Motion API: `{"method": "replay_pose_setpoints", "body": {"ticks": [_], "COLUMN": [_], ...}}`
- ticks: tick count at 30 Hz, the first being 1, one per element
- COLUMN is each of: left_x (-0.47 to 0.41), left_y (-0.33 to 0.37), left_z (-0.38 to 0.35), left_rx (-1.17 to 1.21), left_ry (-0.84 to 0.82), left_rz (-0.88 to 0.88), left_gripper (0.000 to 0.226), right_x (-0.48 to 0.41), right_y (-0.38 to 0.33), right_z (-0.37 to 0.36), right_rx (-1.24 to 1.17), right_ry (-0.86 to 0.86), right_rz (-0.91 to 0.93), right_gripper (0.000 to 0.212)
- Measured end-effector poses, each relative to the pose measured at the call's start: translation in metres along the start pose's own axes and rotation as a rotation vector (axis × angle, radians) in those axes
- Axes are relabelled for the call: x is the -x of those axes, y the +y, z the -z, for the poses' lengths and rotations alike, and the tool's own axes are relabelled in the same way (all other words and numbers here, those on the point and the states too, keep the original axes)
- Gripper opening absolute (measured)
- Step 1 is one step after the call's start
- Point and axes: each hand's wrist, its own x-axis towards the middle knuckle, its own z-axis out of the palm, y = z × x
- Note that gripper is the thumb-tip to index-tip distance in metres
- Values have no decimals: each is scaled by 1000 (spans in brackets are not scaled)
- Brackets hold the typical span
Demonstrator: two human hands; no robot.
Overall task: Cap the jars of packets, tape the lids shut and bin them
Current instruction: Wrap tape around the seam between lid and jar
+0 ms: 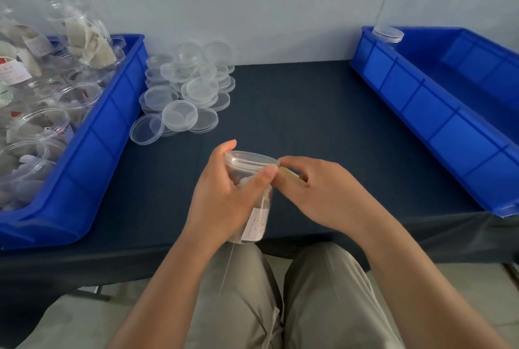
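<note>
My left hand [224, 197] clamps the capped clear jar [252, 194] at the table's near edge [309, 236]; my right hand [317, 191] pinches a tan tape piece [289, 173] against the lid rim. Open dark tabletop at 12 o'clock; loose lids [185, 90] at 11, jar-filled blue bin [84, 152] at 9, a second blue bin [438, 113] at 2.

A clear jar [254, 202] of packets, capped with a clear lid [250, 160], stands upright at the desk's near edge, yellowish tape [288, 173] touching its rim.
</note>
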Motion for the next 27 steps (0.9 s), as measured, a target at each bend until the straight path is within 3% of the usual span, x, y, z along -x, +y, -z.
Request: {"method": "replay_pose_setpoints", "body": {"ticks": [5, 11, 16, 22, 25, 27], "left_x": [-5, -5, 1, 1, -1, -2], "left_y": [0, 4, 9, 0, -8, -11], "left_z": [9, 21, 29, 33, 30, 29], "left_rx": [47, 44, 223, 479, 690, 726], "left_ry": [-4, -70, -168, -298, -388, -449], "left_rz": [-6, 66, 105, 232, 264, 245], "left_gripper": [95, 89, 84, 79, 59, 57], "right_x": [6, 20, 17, 8, 8, 8], "right_y": [8, 14, 13, 14, 8, 5], "right_z": [11, 30, 29, 29, 27, 26], "right_rx": [-51, -59, 43, 24, -20, -34], "right_ry": [-174, -191, -117, -142, -154, -158], "right_rz": [22, 71, 91, 108, 131, 133], "right_gripper": [43, 33, 33, 51, 57, 57]}}
